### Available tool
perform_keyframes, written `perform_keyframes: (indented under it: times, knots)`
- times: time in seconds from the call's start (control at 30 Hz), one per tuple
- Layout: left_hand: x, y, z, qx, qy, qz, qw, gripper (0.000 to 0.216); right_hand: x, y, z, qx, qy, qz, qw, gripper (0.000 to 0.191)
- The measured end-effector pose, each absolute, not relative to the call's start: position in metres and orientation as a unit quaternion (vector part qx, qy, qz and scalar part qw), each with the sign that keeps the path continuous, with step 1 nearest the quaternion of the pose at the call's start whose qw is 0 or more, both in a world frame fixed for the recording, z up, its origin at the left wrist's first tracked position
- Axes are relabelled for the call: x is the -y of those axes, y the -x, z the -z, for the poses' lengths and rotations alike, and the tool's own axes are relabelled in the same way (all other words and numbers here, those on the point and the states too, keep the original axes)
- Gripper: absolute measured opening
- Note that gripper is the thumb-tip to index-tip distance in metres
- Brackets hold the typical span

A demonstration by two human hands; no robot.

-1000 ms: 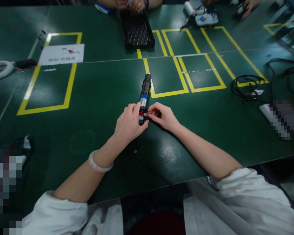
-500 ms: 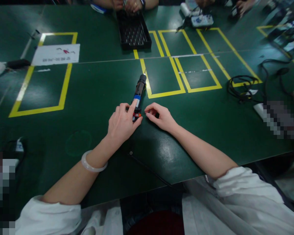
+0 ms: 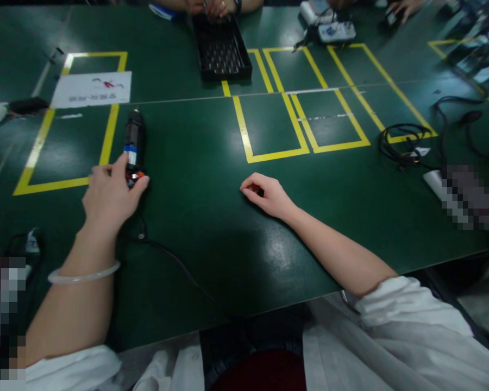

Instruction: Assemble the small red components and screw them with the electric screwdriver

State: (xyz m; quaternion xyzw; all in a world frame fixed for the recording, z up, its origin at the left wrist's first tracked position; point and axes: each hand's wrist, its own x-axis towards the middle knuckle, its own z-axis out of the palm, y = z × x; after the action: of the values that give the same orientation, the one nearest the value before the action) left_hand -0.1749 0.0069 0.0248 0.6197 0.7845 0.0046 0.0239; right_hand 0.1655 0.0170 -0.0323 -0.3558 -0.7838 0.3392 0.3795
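Note:
My left hand [image 3: 112, 193] is closed around the rear part of an electric screwdriver [image 3: 134, 138] at the left of the table. The screwdriver is black with a blue and silver band and a bit of red-orange near my thumb. Its tip points away from me, beside the yellow taped outline. A thin black cord [image 3: 175, 259] trails from it toward the front edge. My right hand [image 3: 269, 194] rests on the green table [image 3: 204, 217] near the middle, fingers curled and thumb against the fingertips. Whatever is inside that curl, if anything, is hidden.
Across the table a person's hands [image 3: 214, 7] are over a black tray [image 3: 224, 51]. A white printed sheet [image 3: 92, 89] lies at the left. At the right are a coiled black cable [image 3: 403, 142] and a white device [image 3: 336, 32]. Yellow tape [image 3: 279, 157] marks several rectangles.
My left hand has carried the screwdriver leftward from the middle of the table, its cord dragging along. My right hand has stayed in place.

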Motion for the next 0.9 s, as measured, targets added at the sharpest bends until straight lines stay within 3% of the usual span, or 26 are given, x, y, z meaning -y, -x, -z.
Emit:
perform_keyframes:
  times: [0.23,0.77,0.9]
  knots:
    - [-0.017,0.231,-0.017,-0.834,-0.550,-0.047,0.018,0.078,-0.017,-0.165,0.032,0.784,0.361,-0.338,0.374,0.009]
    - [-0.021,0.242,0.003,-0.833,-0.527,-0.143,-0.088,0.044,-0.018,-0.166,0.032,0.789,0.362,-0.341,0.361,0.010]
    - [-0.020,0.233,-0.002,-0.795,-0.552,-0.225,-0.114,0.039,-0.018,-0.166,0.031,0.787,0.365,-0.339,0.362,0.010]
